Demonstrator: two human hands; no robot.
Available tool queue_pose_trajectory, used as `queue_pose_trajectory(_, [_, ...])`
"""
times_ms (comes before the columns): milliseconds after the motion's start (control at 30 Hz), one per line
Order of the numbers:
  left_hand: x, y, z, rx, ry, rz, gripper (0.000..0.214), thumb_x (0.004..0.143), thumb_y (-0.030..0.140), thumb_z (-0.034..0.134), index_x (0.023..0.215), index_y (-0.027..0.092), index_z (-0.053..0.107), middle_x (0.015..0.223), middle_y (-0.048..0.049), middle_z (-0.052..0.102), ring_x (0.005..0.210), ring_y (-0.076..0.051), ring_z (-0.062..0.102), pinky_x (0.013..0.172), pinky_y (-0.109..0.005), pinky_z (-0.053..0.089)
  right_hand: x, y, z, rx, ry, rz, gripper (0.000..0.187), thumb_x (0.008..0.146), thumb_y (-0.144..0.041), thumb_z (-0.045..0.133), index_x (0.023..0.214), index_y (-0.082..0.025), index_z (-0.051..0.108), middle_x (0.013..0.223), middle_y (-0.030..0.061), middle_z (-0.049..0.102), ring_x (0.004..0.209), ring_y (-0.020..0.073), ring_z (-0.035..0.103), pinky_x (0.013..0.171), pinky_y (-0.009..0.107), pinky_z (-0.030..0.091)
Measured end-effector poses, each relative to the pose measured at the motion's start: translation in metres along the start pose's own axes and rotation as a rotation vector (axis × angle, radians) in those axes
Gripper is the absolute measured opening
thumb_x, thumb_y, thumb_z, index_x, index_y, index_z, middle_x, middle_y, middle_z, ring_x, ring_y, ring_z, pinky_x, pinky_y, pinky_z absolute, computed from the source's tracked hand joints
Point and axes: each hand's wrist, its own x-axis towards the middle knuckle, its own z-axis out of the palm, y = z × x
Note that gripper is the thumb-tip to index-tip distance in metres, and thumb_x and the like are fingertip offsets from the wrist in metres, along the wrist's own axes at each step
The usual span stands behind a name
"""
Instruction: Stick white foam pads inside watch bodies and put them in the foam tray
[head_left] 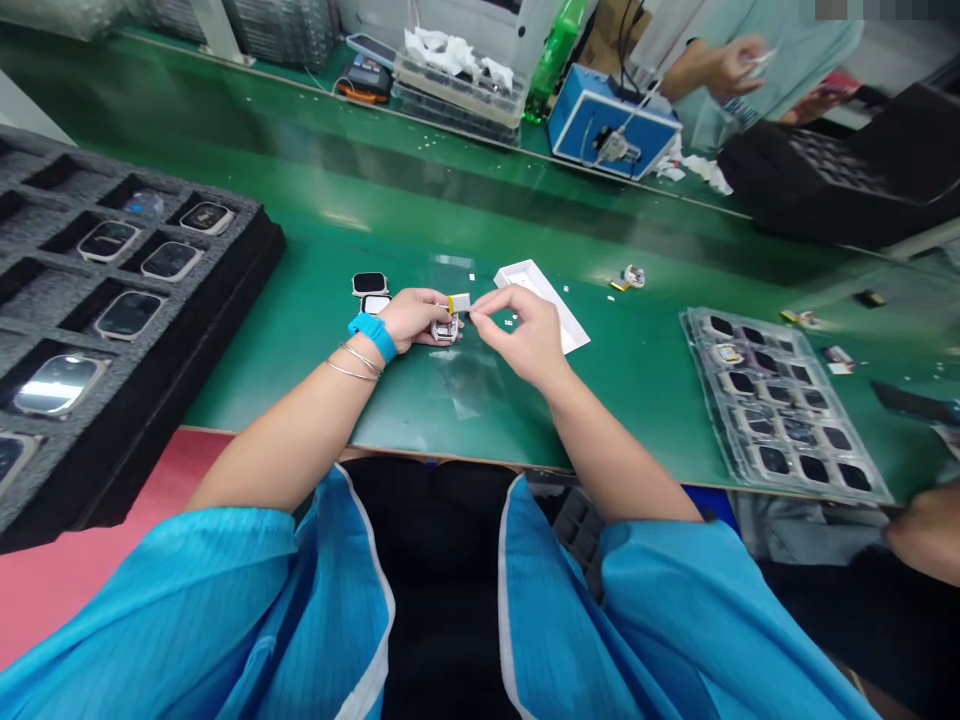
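Note:
My left hand [412, 318] is closed around an opened smartwatch case [445, 327], whose inner parts face up. A small silver battery with a yellow end [459, 303] stands up from the case by the left fingertips. Close on its right is my right hand [525, 330], thumb and forefinger pinched together; anything between those tips is too small to make out. Two watch screens [370, 284] lie just beyond my left wrist. Clear plastic film [461, 380] rests on the green table under my hands. Behind my right hand is a white open box [559, 310].
A black foam tray [225, 290] with several watches stands at left. At right lies a clear plastic tray [720, 430] of watch screens. Loose parts [634, 277] sit between. A blue device [600, 120] stands on the back ledge. Other people's hands [739, 68] show at the far side and right edge.

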Motion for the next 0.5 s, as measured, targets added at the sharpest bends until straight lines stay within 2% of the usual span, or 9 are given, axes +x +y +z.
queue_pose_trajectory(67, [-0.001,0.001,0.001,-0.001,0.013,-0.012,0.015,0.072,-0.003,0.061,0.073,0.012,0.06,0.058,-0.0017,0.063,0.054,-0.013,0.063,0.069,-0.037,0.063,0.01,0.018,0.007,0.125,-0.054,0.17,0.013,0.077,-0.028,0.07,0.072,-0.021,0.061,0.078,0.0009,0.07,0.077,0.0177,0.067,0.077,0.035,0.053])
queue_pose_trajectory(133, [-0.002,0.002,0.001,-0.003,0.007,-0.025,0.015,0.072,-0.003,0.061,0.072,0.012,0.06,0.057,-0.0013,0.061,0.053,-0.013,0.062,0.067,-0.037,0.063,0.01,0.03,0.016,0.17,-0.058,0.262,0.016,0.073,-0.03,0.073,0.071,-0.02,0.062,0.077,0.0011,0.071,0.076,0.0173,0.066,0.077,0.034,0.053])
queue_pose_trajectory(300, [-0.005,0.003,0.004,-0.017,0.012,-0.037,0.014,0.073,-0.001,0.06,0.071,0.012,0.06,0.056,-0.0008,0.06,0.052,-0.012,0.06,0.068,-0.039,0.064,-0.001,0.034,0.027,0.188,0.031,0.281,0.016,0.074,-0.03,0.074,0.077,-0.02,0.061,0.079,0.0,0.071,0.076,0.0156,0.066,0.077,0.033,0.052])
queue_pose_trajectory(400, [-0.007,0.004,0.005,-0.043,0.012,-0.048,0.012,0.072,0.0,0.061,0.07,0.012,0.059,0.056,-0.0007,0.059,0.051,-0.012,0.06,0.067,-0.038,0.064,-0.001,0.032,0.028,0.226,0.029,0.288,0.019,0.073,-0.027,0.075,0.08,-0.021,0.058,0.078,-0.002,0.07,0.074,0.0142,0.065,0.075,0.031,0.052])
queue_pose_trajectory(500, [-0.009,0.004,0.007,-0.062,0.01,-0.046,0.013,0.073,0.0,0.06,0.069,0.012,0.058,0.056,-0.0006,0.059,0.05,-0.011,0.06,0.061,-0.032,0.063,0.0,0.032,0.027,0.206,0.011,0.282,0.02,0.075,-0.027,0.074,0.081,-0.021,0.057,0.079,-0.0025,0.069,0.075,0.0138,0.065,0.077,0.031,0.053])
